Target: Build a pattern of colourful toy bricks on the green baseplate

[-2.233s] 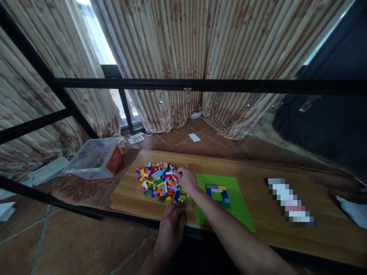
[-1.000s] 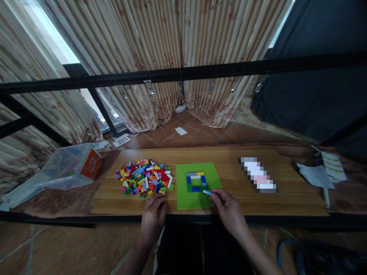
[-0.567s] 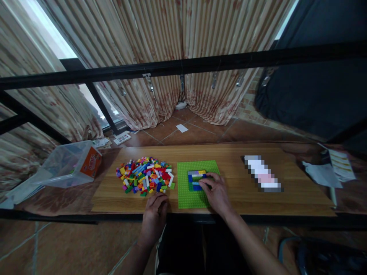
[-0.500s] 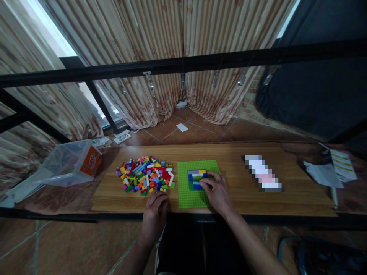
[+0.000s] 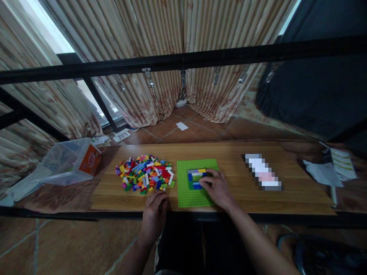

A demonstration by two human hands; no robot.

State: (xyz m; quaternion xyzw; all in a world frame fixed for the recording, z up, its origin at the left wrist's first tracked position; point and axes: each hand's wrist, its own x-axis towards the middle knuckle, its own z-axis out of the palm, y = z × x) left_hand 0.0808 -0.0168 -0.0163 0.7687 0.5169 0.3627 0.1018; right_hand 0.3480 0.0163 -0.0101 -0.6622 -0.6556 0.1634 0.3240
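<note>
A brick ring (image 5: 197, 172) stands built, loose bricks (image 5: 145, 173) remain at left; I cannot tell whether right hand (image 5: 219, 187) or left hand (image 5: 155, 212) fingers pinch anything.

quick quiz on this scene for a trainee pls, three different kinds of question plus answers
1. Which hand is at the brick frame? a) left b) right
2. True or false: the pile of loose bricks lies to the left of the green baseplate.
3. Fill in the colour: the clear plastic bin has an ____ label on its end.

Key: 1. b, the right hand is at the brick frame; 2. true; 3. orange.
</note>
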